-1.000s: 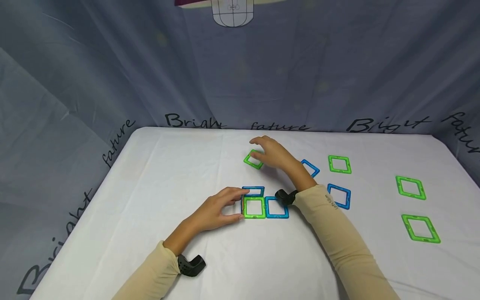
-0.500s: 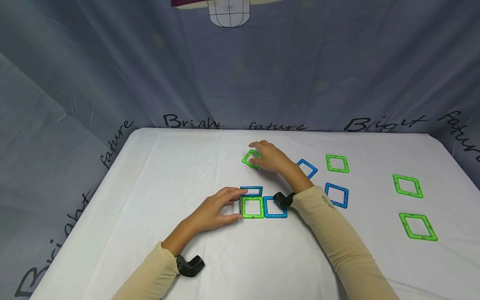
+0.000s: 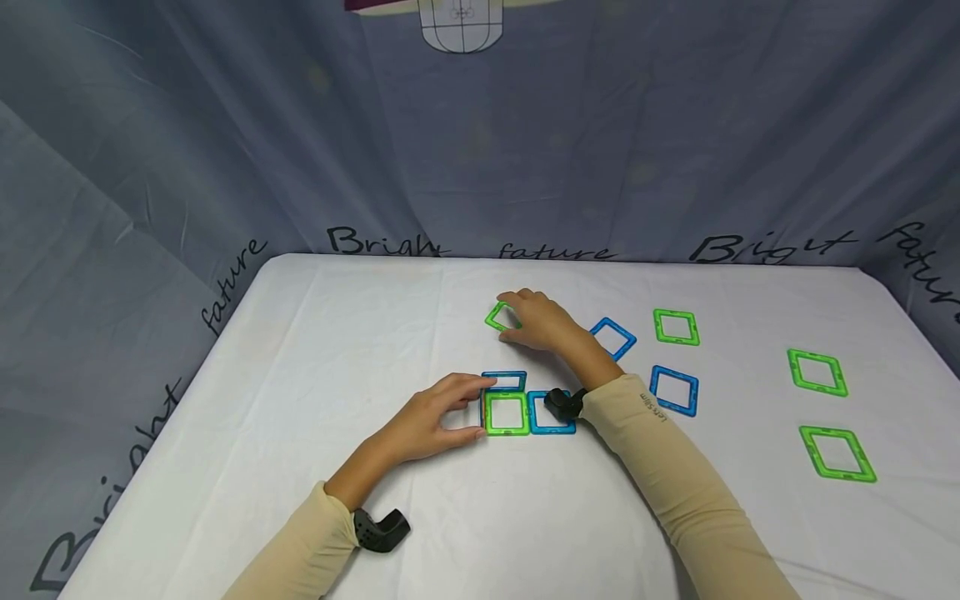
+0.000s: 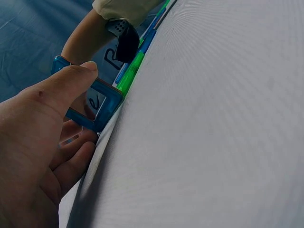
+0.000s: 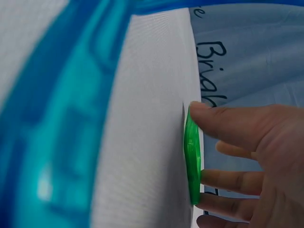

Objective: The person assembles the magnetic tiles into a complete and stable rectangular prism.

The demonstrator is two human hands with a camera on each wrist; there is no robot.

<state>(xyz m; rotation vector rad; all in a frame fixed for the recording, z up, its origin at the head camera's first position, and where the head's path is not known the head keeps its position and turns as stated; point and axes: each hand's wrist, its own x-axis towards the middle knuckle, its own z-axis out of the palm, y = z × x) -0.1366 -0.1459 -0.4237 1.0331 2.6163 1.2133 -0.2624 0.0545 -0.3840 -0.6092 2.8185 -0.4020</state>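
My left hand (image 3: pixel 429 423) grips a blue square magnetic tile (image 4: pixel 112 100) that stands upright at the left side of a flat green tile (image 3: pixel 507 432). Its thumb lies on one edge and fingers on the other. A blue tile (image 3: pixel 504 374) stands at the green tile's far side; another blue tile (image 3: pixel 553 430) adjoins its right, partly hidden by the wrist camera. Farther back, my right hand (image 3: pixel 542 323) holds a loose green square tile (image 5: pixel 192 154) low at the cloth, thumb on one edge and fingertips on the opposite one. The hand covers part of that tile.
Lying right of my right arm are two blue tiles (image 3: pixel 693 392) and three green tiles (image 3: pixel 677 342). A white cloth (image 3: pixel 337 325) covers the table. Behind its far edge hangs a grey-blue curtain (image 3: pixel 465 167) with handwriting.
My right hand has come down and slightly toward me, its thumb and fingers now closed in on the loose green tile. The left hand stays in place at the blue tile.
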